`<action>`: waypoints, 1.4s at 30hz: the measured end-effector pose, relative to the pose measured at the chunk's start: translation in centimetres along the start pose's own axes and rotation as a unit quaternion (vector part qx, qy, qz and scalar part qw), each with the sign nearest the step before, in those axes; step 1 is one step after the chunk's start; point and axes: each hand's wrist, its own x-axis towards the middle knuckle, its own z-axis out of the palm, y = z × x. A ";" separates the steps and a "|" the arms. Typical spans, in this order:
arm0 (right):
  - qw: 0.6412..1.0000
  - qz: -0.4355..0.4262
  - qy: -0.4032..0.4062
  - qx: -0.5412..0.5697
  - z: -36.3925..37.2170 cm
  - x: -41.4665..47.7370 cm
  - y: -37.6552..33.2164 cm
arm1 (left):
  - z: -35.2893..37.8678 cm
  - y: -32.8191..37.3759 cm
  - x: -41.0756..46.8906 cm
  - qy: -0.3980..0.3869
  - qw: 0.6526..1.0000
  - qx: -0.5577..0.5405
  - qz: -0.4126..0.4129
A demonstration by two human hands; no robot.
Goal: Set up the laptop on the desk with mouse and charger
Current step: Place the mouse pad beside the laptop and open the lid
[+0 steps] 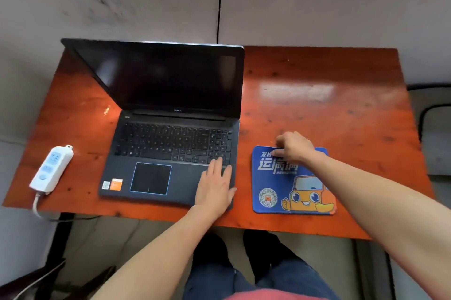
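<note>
Mousepad (pixel 292 187) is pinched at its far edge by right hand (pixel 294 147), left hand (pixel 216 185) lies flat on laptop (pixel 170 153); yank it and it'll probably slide off the tabletop's (pixel 317 104) near edge.

The desk (pixel 317 104) is orange-red wood with dark knots. The laptop (pixel 170 143) is dark grey with a black screen (pixel 170 75), blue-edged touchpad (pixel 150 178) and orange sticker (pixel 116 184). The pad (pixel 273 185) is blue with white lettering (pixel 278 164) and an orange cartoon car (pixel 307 194); the strip (pixel 50 169) white.
</note>
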 end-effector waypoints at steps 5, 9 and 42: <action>0.999 -0.036 0.003 0.023 0.3 1.0 -2.3 | 0.3 -0.9 -1.0 -0.002 1.000 -0.006 -0.023; 0.999 -0.036 0.006 -0.011 0.5 1.9 -2.9 | 0.4 -1.2 -1.2 -0.002 0.999 -0.008 -0.034; 0.936 -0.141 0.320 -0.032 -14.5 5.2 -28.6 | -0.8 -16.5 -0.9 -0.033 0.996 0.000 -0.086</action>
